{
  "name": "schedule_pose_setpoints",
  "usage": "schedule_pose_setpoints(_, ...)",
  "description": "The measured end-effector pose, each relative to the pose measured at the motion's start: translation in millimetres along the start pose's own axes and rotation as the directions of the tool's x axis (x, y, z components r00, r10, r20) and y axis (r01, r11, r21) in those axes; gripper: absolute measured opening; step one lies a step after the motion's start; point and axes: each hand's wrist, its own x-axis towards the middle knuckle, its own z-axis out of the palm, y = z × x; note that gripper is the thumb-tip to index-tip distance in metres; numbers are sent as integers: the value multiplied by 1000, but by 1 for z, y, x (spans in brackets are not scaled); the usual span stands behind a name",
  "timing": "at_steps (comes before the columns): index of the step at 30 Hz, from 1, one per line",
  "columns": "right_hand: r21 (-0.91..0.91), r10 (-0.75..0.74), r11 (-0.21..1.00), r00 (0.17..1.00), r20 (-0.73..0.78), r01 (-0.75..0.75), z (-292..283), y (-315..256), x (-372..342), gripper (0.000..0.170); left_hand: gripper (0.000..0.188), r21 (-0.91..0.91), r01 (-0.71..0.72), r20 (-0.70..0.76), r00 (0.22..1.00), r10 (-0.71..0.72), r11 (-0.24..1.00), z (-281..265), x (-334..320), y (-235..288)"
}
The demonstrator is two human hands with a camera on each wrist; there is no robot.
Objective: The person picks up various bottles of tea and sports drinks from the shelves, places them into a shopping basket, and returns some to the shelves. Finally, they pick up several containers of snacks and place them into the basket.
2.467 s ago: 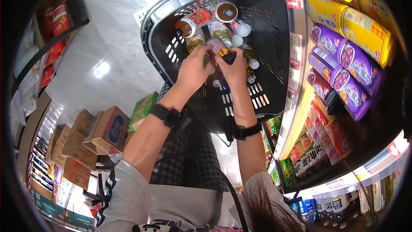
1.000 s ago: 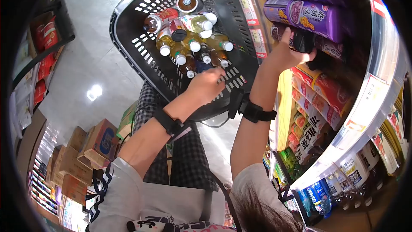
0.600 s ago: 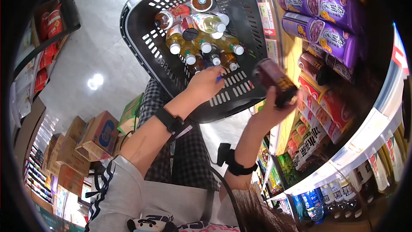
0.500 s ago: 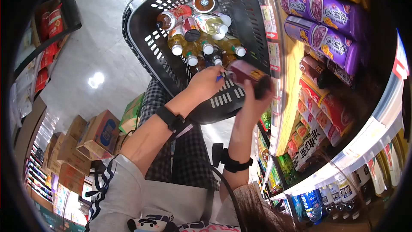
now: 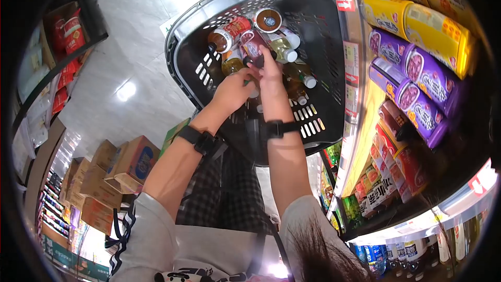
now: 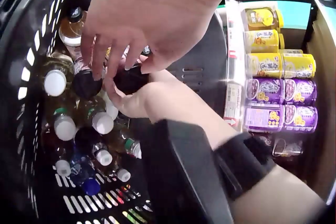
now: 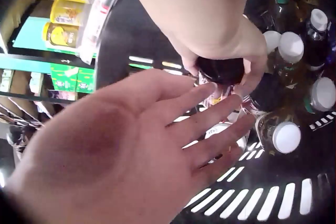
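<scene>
Inside the black basket [image 5: 182,28], my right hand [image 5: 272,70] grips a dark-capped can; its black cap shows in the left wrist view [image 6: 130,79] and the right wrist view [image 7: 220,70]. My left hand [image 5: 232,93] lies close beside it, palm facing the can and fingers extended, as the left wrist view [image 6: 152,19] shows. Whether its fingertips touch the can, I cannot tell. Another dark cap [image 6: 86,84] stands alongside among several white-capped bottles [image 6: 102,122]. A pinkish can [image 5: 251,43] appears by the right thumb; which of the two it is, I cannot tell.
On the right, a shelf [image 5: 355,141] runs along the basket, holding yellow cans [image 5: 386,15], purple cans [image 5: 428,75] and red packs [image 5: 409,167]. Cardboard boxes [image 5: 136,162] sit on the floor at the left. A red-labelled bottle [image 5: 229,32] lies in the basket.
My right hand took a dark-capped can from the shelf and carried it left into the basket, beside my left hand. The left fingers have extended. The basket and shelf stand differently in the head view.
</scene>
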Motion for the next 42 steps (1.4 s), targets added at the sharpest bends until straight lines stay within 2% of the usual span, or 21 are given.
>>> schedule_pose_setpoints(4, -22, 189, 982, 980, 61, -188, 30, 0, 15, 49, 33, -15, 68, 50, 996, -67, 998, -23, 5, 3)
schedule_pose_setpoints(5, -65, 167, 984, 984, 56, -164, 37, 5, 18, 54, 33, -28, 75, 51, 996, -73, 997, -26, 7, 2)
schedule_pose_setpoints(9, -105, 216, 968, 970, -112, -227, 58, 16, 41, 57, 34, -41, 102, 35, 994, -101, 994, -35, 10, -3)
schedule_pose_setpoints(13, -76, 382, 917, 918, -109, -391, 65, 8, 55, 56, 34, -29, 105, 45, 994, -104, 994, -39, 13, -6)
schedule_pose_setpoints(18, -16, 252, 967, 967, -19, -253, 59, 14, 52, 55, 32, -18, 92, 43, 995, -92, 996, -34, 10, -4)
schedule_pose_setpoints(20, 41, 158, 986, 987, 32, -159, 49, 18, 45, 59, 31, -37, 79, 42, 996, -77, 996, -29, 10, -4)
schedule_pose_setpoints(21, 85, 143, 984, 983, 117, -154, 40, 19, 41, 66, 30, -61, 41, 39, 999, -39, 997, -25, 9, -4)
schedule_pose_setpoints(24, -3, -54, 998, 975, 217, 56, 11, 26, 10, 51, 29, -74, 4, 59, 998, 1, 997, -16, 7, -1)
schedule_pose_setpoints(25, -95, -50, 993, 983, 175, 68, 2, 22, -2, 40, 28, -108, -49, -10, 999, 48, 993, -9, 5, 1)
schedule_pose_setpoints(26, -50, -64, 996, 978, 199, 76, -14, 26, -8, 36, 27, -117, -100, -3, 995, 100, 988, -5, 2, 9)
schedule_pose_setpoints(29, 34, -320, 947, 941, 107, 318, -54, 4, -61, 30, 31, -117, -105, 16, 994, 108, 987, 15, -3, 14)
schedule_pose_setpoints(32, 36, -583, 811, 812, -25, 583, -94, -39, -120, 24, 32, -181, -125, 18, 991, 130, 975, 38, -16, 38)
schedule_pose_setpoints(34, -156, -790, 612, 598, -134, 775, -122, -67, -147, 18, 31, -222, -178, 10, 983, 184, 959, 53, -26, 65)
schedule_pose_setpoints(35, -236, -878, 477, 448, -167, 847, -121, -87, -173, 17, 34, -191, -223, 8, 973, 229, 956, 58, -30, 82)
schedule_pose_setpoints(36, -558, -978, 198, 197, -63, 806, -141, -101, -175, 21, 38, -237, -324, -38, 945, 324, 916, 63, -37, 100)
schedule_pose_setpoints(37, -440, -992, 116, 85, -90, 891, -131, -121, -194, 33, 39, -181, -418, -76, 909, 411, 890, 69, -38, 113)
schedule_pose_setpoints(38, -587, -999, -20, -36, -16, 809, -135, -136, -203, 44, 41, -120, -503, -109, 864, 492, 856, 75, -38, 124)
schedule_pose_setpoints(39, -682, -993, -106, -115, 32, 723, -135, -151, -213, 54, 41, -129, -582, -143, 812, 566, 803, 78, -38, 138)
schedule_pose_setpoints(40, -701, -977, -114, -207, -49, 704, -125, -162, -217, 62, 42, -133, -656, -176, 753, 634, 743, 80, -38, 153)
schedule_pose_setpoints(41, -652, -973, -117, -218, -75, 749, -118, -175, -217, 68, 42, -133, -725, -207, 687, 696, 676, 81, -39, 165)
schedule_pose_setpoints(42, -601, -969, -121, -226, -103, 790, -114, -187, -215, 74, 43, -128, -727, -201, 685, 700, 674, 83, -41, 173)
